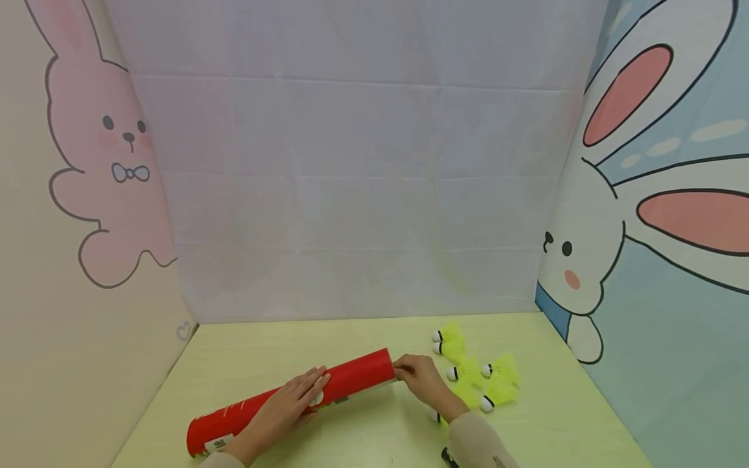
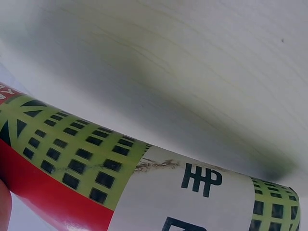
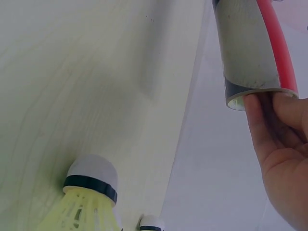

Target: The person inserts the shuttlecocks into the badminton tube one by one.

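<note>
A long red cardboard shuttlecock tube (image 1: 357,377) lies slantwise across the table, its right end farther from me. My left hand (image 1: 285,404) holds it around the middle, fingers over the top and thumb low on the near side. The left wrist view shows the printed side of the tube (image 2: 130,178), with a shadow beneath it. At the right end, my right hand (image 1: 422,379) has its fingertips inside the tube's mouth (image 3: 236,102). The tube's rim hides the fingertips, and I cannot tell whether they pinch anything.
Several yellow shuttlecocks (image 1: 500,380) with white heads lie on the table (image 1: 562,403) to the right, some partly behind my right forearm. One shuttlecock (image 3: 91,178) looms near the right wrist camera. A small black object (image 1: 448,457) sits at the front edge beside my sleeve.
</note>
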A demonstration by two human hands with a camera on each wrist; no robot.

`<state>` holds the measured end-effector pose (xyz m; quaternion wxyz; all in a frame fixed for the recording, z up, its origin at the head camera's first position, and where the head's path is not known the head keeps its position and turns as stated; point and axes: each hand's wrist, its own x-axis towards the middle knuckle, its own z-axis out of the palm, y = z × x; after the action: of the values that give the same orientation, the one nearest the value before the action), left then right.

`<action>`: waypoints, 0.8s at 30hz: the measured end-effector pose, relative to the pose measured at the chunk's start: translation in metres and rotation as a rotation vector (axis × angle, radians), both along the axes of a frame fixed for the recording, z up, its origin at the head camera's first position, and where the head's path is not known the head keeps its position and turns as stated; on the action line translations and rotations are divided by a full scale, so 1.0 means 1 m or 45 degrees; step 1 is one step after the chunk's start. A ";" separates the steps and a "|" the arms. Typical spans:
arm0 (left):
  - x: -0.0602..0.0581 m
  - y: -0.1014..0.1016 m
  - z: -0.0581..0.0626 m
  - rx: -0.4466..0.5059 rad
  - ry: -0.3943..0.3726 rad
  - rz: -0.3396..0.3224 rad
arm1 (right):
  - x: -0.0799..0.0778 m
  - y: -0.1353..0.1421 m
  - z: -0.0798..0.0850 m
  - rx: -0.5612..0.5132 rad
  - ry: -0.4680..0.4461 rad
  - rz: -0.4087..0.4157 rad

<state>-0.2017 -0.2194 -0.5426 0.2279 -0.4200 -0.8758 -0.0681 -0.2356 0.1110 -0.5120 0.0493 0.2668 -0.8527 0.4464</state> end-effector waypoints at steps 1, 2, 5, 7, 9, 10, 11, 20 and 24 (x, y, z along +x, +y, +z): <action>0.000 0.000 0.000 0.001 -0.001 0.001 | 0.000 0.001 0.000 0.008 -0.005 -0.002; 0.000 0.000 0.000 0.001 -0.003 0.001 | 0.001 0.003 0.000 0.014 -0.005 -0.002; 0.000 0.000 0.000 -0.003 -0.020 0.013 | 0.002 0.009 0.002 0.027 -0.016 -0.010; 0.000 -0.001 0.001 -0.001 -0.032 0.018 | 0.002 0.015 0.005 0.031 -0.016 -0.026; 0.000 -0.001 0.001 -0.003 -0.046 0.028 | 0.002 0.021 0.008 0.041 -0.001 -0.050; 0.001 -0.002 0.001 -0.002 -0.052 0.031 | 0.002 0.025 0.009 0.049 0.007 -0.064; 0.001 -0.002 0.001 -0.001 -0.055 0.033 | 0.002 0.028 0.010 0.049 0.016 -0.074; 0.002 -0.004 0.000 -0.016 -0.049 0.037 | 0.001 0.063 0.011 0.074 -0.008 -0.210; 0.002 -0.005 0.000 -0.025 -0.042 0.045 | 0.002 0.079 0.012 0.076 -0.037 -0.275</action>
<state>-0.1995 -0.2240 -0.5427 0.2107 -0.4056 -0.8873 -0.0625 -0.2336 0.1901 -0.4999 0.0767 0.1682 -0.8901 0.4166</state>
